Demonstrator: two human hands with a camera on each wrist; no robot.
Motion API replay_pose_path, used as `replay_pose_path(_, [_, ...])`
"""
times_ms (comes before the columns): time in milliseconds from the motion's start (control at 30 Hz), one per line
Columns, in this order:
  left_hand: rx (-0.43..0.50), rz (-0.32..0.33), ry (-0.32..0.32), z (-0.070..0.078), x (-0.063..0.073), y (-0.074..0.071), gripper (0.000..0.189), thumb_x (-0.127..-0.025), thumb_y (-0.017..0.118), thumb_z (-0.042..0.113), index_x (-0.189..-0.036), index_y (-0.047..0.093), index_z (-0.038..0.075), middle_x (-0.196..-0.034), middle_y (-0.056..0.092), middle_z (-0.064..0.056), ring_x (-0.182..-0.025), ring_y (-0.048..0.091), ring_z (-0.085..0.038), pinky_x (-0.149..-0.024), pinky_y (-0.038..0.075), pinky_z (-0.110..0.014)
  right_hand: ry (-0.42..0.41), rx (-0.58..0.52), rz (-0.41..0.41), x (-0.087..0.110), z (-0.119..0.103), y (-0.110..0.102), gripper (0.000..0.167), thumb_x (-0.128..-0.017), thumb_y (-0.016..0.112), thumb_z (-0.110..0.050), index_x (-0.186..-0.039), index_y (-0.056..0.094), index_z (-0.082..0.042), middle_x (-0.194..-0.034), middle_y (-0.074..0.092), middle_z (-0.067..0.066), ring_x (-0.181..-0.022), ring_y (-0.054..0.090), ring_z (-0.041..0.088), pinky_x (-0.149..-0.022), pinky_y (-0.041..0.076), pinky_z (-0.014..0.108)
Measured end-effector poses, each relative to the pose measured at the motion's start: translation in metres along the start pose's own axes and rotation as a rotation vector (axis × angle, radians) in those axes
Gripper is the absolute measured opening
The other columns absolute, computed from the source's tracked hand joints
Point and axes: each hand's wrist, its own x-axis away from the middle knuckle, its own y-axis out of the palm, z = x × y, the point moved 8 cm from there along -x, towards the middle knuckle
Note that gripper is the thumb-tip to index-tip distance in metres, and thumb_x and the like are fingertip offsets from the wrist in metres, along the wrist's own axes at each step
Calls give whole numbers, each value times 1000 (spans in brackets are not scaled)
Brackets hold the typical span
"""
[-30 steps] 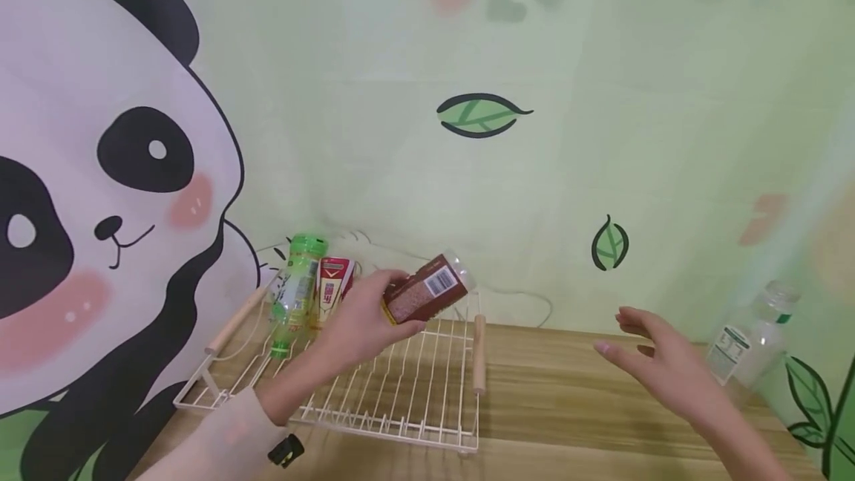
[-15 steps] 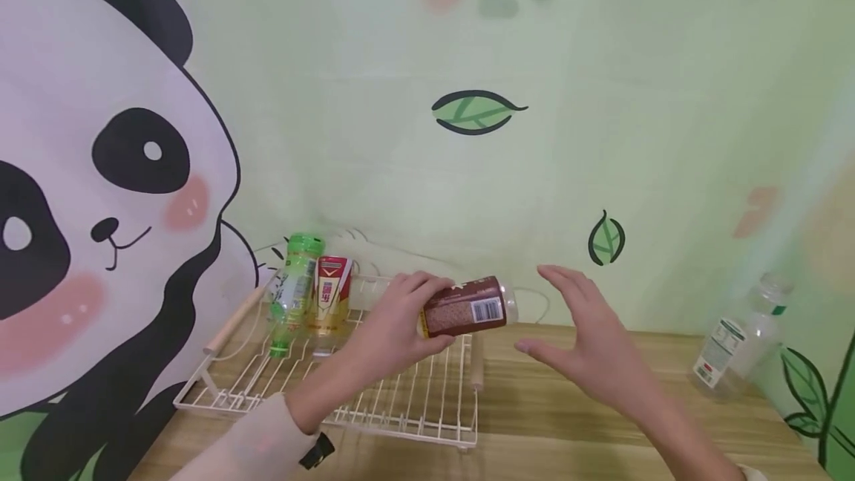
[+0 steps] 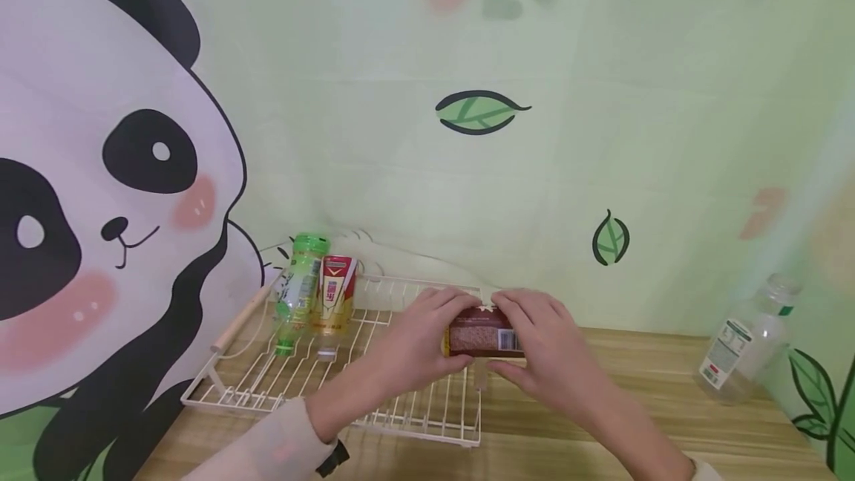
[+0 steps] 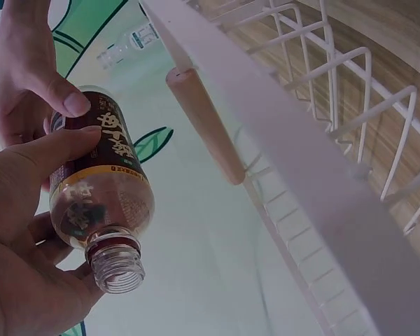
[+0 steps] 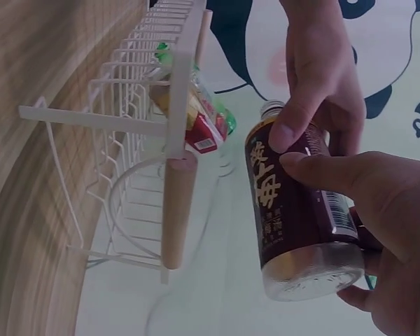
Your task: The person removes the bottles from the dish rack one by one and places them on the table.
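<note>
A clear plastic bottle with a dark brown label (image 3: 482, 332) is held sideways between both hands above the right part of the white wire rack (image 3: 401, 433). My left hand (image 3: 417, 336) grips its neck end; in the left wrist view the uncapped, threaded mouth of the bottle (image 4: 119, 269) shows beside the palm. My right hand (image 3: 551, 340) curls round the base end, thumb below and fingers on top. From the right wrist, the clear bottom of the bottle (image 5: 311, 273) and both thumbs on the label are visible.
Upside down in the rack's left side stand a green-labelled bottle (image 3: 300, 288) and a red-and-yellow-labelled bottle (image 3: 334, 303). Wooden handles (image 3: 243, 318) flank the rack. A clear bottle with a white label (image 3: 744, 347) stands at the right on the wooden table (image 3: 641, 377), before a printed curtain.
The brown-labelled bottle has swung from a tilt to nearly level and moved right in my left hand. My right hand has come in from the right and taken hold of its base end.
</note>
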Motion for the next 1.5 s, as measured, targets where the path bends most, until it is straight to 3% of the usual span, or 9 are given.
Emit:
replay_pose_path(200, [-18, -9, 10, -1, -1, 9, 75, -84, 94, 29, -148, 58, 13, -146, 63, -1, -129, 58, -21, -109, 55, -36, -5, -18, 12, 1, 3, 9, 73, -72, 101, -33, -129, 67, -3, -127, 70, 9, -120, 64, 30, -108, 50, 52])
replay_pose_path(733, [-74, -21, 28, 4, -4, 17, 78, -83, 95, 32, -148, 58, 11, -144, 63, -1, -126, 61, -21, -107, 55, -35, -11, -33, 2, 9, 8, 14, 73, -71, 102, -32, -129, 68, -5, -126, 70, 7, -118, 65, 28, -104, 54, 52])
replay_pose_path(933, [-49, -42, 8, 2, -6, 20, 84, -84, 94, 36, -153, 54, 11, -149, 60, -3, -130, 59, -23, -107, 56, -38, -24, 2, -37, 10, 10, 14, 74, -72, 102, -33, -130, 68, -3, -127, 70, 7, -117, 64, 27, -101, 56, 50])
replay_pose_path(1200, [84, -99, -139, -28, -1, 8, 101, -84, 92, 44, -164, 40, 12, -165, 45, -7, -151, 42, -32, -122, 43, -48, -40, 67, -10, 15, 21, -4, 75, -69, 103, -29, -130, 68, -2, -124, 70, 8, -114, 66, 29, -94, 58, 50])
replay_pose_path(1500, [27, -19, -290, -80, 13, -24, 103, -83, 94, 42, -164, 39, 10, -163, 46, -10, -152, 42, -34, -122, 41, -53, -21, 76, 68, 30, 54, -28, 77, -67, 103, -26, -130, 67, 1, -123, 69, 15, -108, 67, 34, -84, 62, 54])
